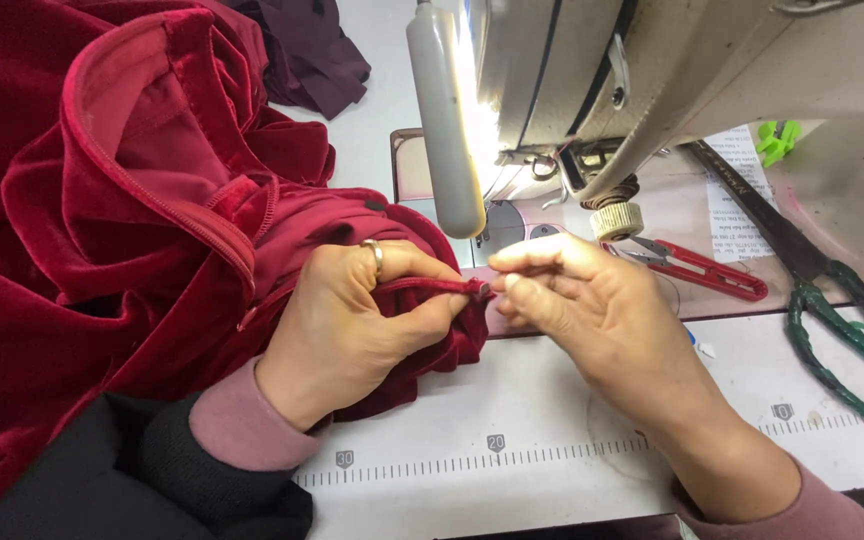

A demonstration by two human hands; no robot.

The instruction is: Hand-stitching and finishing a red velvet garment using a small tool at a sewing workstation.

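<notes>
White table (552, 400) bears sewing machine (672, 70).

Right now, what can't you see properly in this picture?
Head view:
- The sewing machine: its top is cut off by the upper edge, and its needle hides behind the lamp.
- Whatever the right hand pinches: too small, covered by its fingertips.
- The end of the red velvet strip: squeezed inside the left hand.
- The big scissors: one handle loop runs off the right edge.
- The red velvet garment: cut off at the left.
</notes>
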